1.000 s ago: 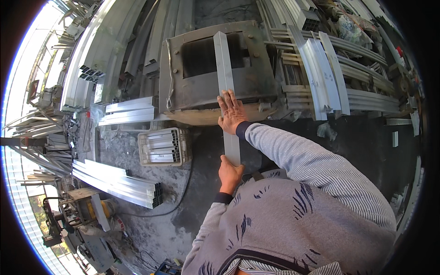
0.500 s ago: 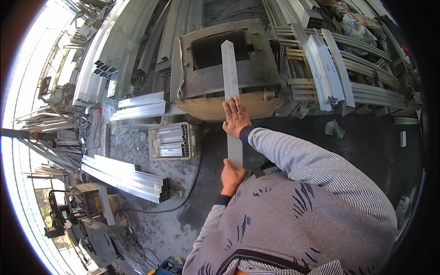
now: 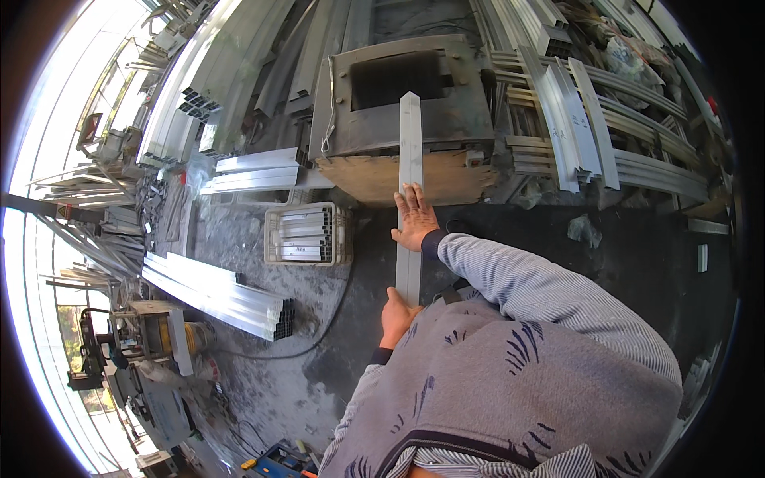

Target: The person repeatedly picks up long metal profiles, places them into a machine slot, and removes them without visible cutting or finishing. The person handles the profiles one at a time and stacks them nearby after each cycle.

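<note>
A long, straight silver-grey metal profile (image 3: 410, 143) points away from me, its far end in front of the dark opening of a boxy metal machine (image 3: 374, 127). My left hand (image 3: 396, 317) is closed around the profile's near end, close to my body, and the fingers beneath are hidden. Farther along, my right hand (image 3: 416, 219) lies over the profile, its thumb at the left edge and its fingers across the top. Below the machine's opening, a brown wooden board (image 3: 446, 177) passes behind the profile.
To the left, a pale plastic crate (image 3: 307, 233) holds several short profiles. Long shiny profiles (image 3: 215, 296) lie on the floor nearer me. More lengths are stacked at the right (image 3: 570, 127) and the far left (image 3: 231, 72). A cable (image 3: 331, 319) curves over the floor.
The profile has come back a little toward me, its far end now lower in the machine's opening. Both hands have moved back with it. My view has shifted slightly.
</note>
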